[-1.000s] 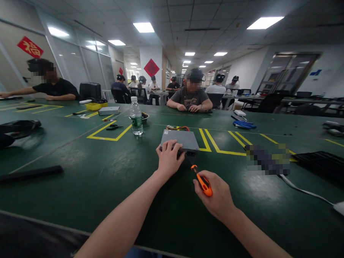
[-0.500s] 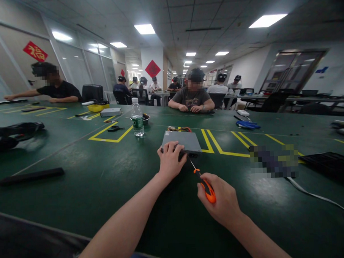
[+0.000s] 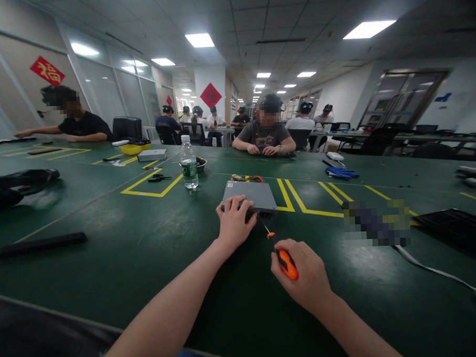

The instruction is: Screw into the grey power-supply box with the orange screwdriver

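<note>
A grey metal power supply [image 3: 258, 195] lies flat on the green table, with a bundle of coloured cables [image 3: 248, 178] at its far side. My left hand [image 3: 235, 220] grips its near left edge, fingers over the top and the thumb at the front face. In my right hand [image 3: 303, 270] is a screwdriver [image 3: 287, 264] with an orange and black handle. Its thin shaft points up and left to the front face of the power supply, near my left thumb. Whether the tip sits in a screw I cannot tell.
A water bottle [image 3: 189, 164] stands beyond my left hand, beside a small bowl [image 3: 200, 164]. A dark bar [image 3: 41, 244] lies at left. To the right are a blurred-out object [image 3: 374, 222] with a white cable and a black tray-like part [image 3: 457, 229]. A person [image 3: 269, 132] sits opposite.
Both hands keep their hold, and the screwdriver stays at the front face of the power supply. The view has shifted slightly. The person at far left has drawn an outstretched hand in a little.
</note>
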`<state>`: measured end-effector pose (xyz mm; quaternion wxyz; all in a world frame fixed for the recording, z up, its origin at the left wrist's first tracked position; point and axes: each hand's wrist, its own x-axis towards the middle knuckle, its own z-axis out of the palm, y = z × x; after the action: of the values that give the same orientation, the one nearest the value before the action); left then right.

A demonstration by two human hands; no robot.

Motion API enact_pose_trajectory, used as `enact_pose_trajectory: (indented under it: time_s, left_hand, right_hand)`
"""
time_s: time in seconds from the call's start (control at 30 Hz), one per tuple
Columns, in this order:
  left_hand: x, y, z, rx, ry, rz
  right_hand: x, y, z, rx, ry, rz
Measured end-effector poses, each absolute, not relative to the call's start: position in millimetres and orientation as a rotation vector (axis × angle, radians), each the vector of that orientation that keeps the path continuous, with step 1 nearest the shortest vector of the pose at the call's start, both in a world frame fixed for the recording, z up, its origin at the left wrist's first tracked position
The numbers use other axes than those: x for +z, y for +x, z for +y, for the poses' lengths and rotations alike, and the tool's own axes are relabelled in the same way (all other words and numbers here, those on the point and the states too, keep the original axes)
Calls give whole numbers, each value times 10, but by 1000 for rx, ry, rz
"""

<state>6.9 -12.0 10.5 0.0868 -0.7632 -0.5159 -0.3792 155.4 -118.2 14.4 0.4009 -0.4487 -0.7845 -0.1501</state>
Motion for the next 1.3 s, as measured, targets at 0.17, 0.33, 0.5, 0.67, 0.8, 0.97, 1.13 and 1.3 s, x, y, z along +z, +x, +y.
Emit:
enact_pose_trajectory:
  time_s: [0.17,0.33,0.5,0.67,0.8,0.97,1.13,1.3]
  left_hand:
    - [99,71,-122,-1133,-2273,-1539]
    - [96,81,-121,-1136,-2262,-1538]
    - [96,77,-117,-1133,-2266,-1534]
    - [96,78,-114,-1131,-2260,-1533]
    - [90,79,-107,-1136,-2260,-1524]
    - [93,72,-115,-1133,-2271,-1519]
    - [97,76,-120,-1124,-2279,-1533]
    - [98,79,-112,-1123,-2278,-1533]
  right_hand:
    - [169,1525,-1200,-401,-1107,-2088]
    - [170,1555,-1195,-376,-1146,-1988]
    - [146,1555,-1197,-440,-1094,-2045]
    - [162,1531,-1202,-430,-1084,-2158]
    - [169,1554,-1194,-393,-1163,-2062]
    - [127,1563,-1185,-378,-1126,-2063]
    - [136,1544,-1203,-407,-1098,-2170]
    - [140,1563,-1196,-393,-1153,-2044]
